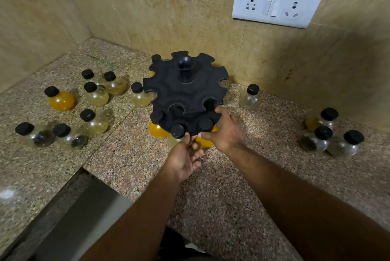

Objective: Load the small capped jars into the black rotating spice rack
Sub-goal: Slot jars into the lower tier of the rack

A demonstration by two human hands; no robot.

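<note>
Mid-load, lower tier

Both hands, left hand [185, 155] open-fingered and right hand [226, 130] loosely cupped, touched the rack [185, 90] at 6 o'clock; next up was probably spinning it.

You'll find no readable text, label, brand or number anywhere: the jars [96, 96], spice rack [185, 90] and wall socket plate [276, 5] are all unmarked.

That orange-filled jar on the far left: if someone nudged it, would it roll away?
Probably not while upright: the orange jar stands on its bulbous body. Knocked over, it would likely roll. It looks full, so probably heavy for its size.
</note>
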